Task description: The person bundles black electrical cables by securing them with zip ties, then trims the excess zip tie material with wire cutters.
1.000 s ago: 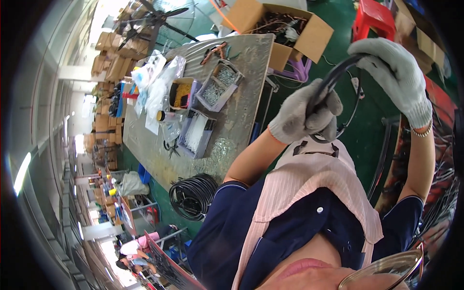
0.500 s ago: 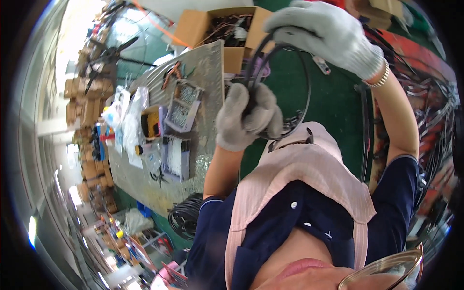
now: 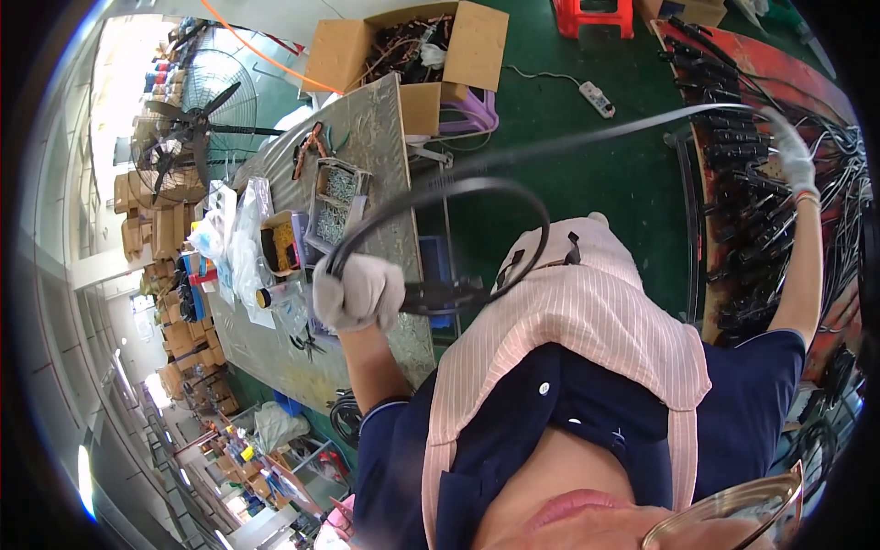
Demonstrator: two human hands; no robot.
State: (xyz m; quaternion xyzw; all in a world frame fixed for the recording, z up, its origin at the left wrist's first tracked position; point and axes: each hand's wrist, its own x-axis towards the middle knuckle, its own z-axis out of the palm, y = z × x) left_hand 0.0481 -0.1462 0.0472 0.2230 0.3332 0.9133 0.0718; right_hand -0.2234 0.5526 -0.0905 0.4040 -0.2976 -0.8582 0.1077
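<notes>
Black cable [image 3: 484, 185] spans from the left hand [image 3: 359, 291] at nine o'clock, gloved fingers fisted round it, to the right hand [image 3: 790, 156] at two o'clock, fingers apparently closed on it, one loop formed, the upper run uncoiled.

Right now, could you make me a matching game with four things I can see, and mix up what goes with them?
Things:
1. left hand
2. stool
3. cardboard box
4. apron

Places, colours and states:
A. pale pink with stripes
B. gloved and closed around a black cable
C. bright red
D. flaps open, with a tangle of wires inside

Right pairs: 1 goes with B, 2 with C, 3 with D, 4 with A.
</notes>
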